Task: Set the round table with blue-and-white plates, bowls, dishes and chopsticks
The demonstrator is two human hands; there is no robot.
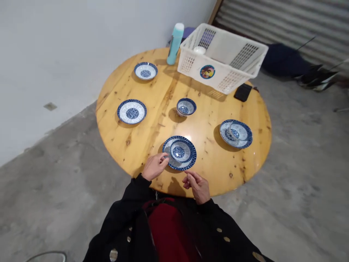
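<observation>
A round wooden table [152, 134] carries several blue-and-white dishes. Nearest me, a small bowl [180, 151] sits on a plate [188, 163]. My left hand [155, 166] touches that plate's left rim with its fingertips pinched on the edge. My right hand [197, 185] hovers just below the plate, fingers loosely curled, holding nothing that I can see. A lone bowl [186, 106] stands at the table's middle. To the right, another bowl rests on a plate [236, 134]. Single plates lie at the left [132, 111] and far left [145, 70].
A white plastic basket [221, 58] stands at the table's far edge with a teal bottle [175, 43] beside it on the left. A black flat object [243, 92] lies near the basket's right corner. Concrete floor surrounds the table; a white wall is at the left.
</observation>
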